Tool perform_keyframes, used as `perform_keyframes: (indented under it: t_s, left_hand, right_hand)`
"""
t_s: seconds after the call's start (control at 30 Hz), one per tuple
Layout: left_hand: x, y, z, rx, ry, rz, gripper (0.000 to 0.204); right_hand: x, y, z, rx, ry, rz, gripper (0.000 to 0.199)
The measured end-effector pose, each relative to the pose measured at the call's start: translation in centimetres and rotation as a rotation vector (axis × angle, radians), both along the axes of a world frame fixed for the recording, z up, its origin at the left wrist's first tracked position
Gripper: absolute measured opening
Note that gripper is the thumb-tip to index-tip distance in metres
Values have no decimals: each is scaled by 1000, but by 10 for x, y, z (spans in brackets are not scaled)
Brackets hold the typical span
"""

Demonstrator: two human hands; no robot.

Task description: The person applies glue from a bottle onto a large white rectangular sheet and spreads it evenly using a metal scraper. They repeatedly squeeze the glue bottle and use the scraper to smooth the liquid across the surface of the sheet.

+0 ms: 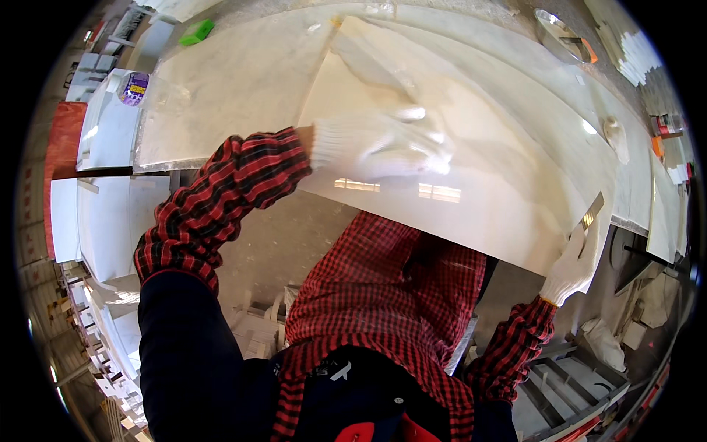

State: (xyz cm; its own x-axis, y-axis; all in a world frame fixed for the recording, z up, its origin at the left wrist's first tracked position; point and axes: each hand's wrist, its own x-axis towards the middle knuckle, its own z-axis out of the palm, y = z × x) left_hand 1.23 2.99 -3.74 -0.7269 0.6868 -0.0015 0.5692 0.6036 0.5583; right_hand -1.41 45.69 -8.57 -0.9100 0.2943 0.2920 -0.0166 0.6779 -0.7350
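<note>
A glossy cream-coloured stone slab (456,221) with brown veining lies across the work surface in front of me. My left hand (383,147), in a white knit glove, rests on the slab with its fingers stretched out, slightly blurred by motion. At the slab's right near corner, my right hand (571,269), gloved the same way, is closed around a scraper (592,211). Its flat metal blade points up and away from me; the handle is mostly hidden by the glove.
More pale slabs (228,81) spread beneath and behind. A green block (197,32) and a purple-labelled round container (134,88) sit at left. A metal bowl (552,33) holding an orange-handled tool stands far right, near a crumpled white glove or cloth (616,138). A metal rack (567,387) stands lower right.
</note>
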Motion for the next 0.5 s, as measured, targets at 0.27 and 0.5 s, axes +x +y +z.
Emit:
perform_keyframes:
  t_s: [0.27,0.5]
  left_hand:
    - [49,-68,-11,822,-392,765,53]
    - [78,-69,-2,517,8,941,44]
  right_hand:
    - [2,-4,6,15,-37,39,41]
    - [9,-73,30,-133,-351,214,39]
